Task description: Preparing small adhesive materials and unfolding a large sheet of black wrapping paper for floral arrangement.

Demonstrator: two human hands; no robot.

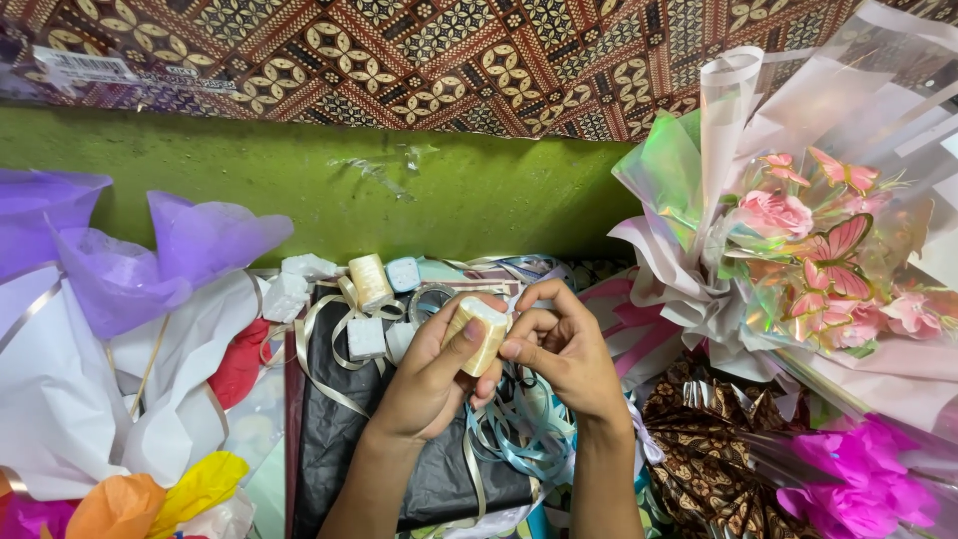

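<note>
Your left hand [424,374] is closed around a cream ribbon spool [477,335], holding it tilted with its white end up and to the left. Your right hand [559,349] sits just to its right, fingertips pinched against the spool's side, above loose ribbon [519,424].

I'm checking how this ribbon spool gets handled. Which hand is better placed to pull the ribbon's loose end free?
Probably the right hand: its fingertips pinch at the side of the cream ribbon spool, free to pick. The left hand is wrapped around the spool, thumb on top, steadying it.
</note>
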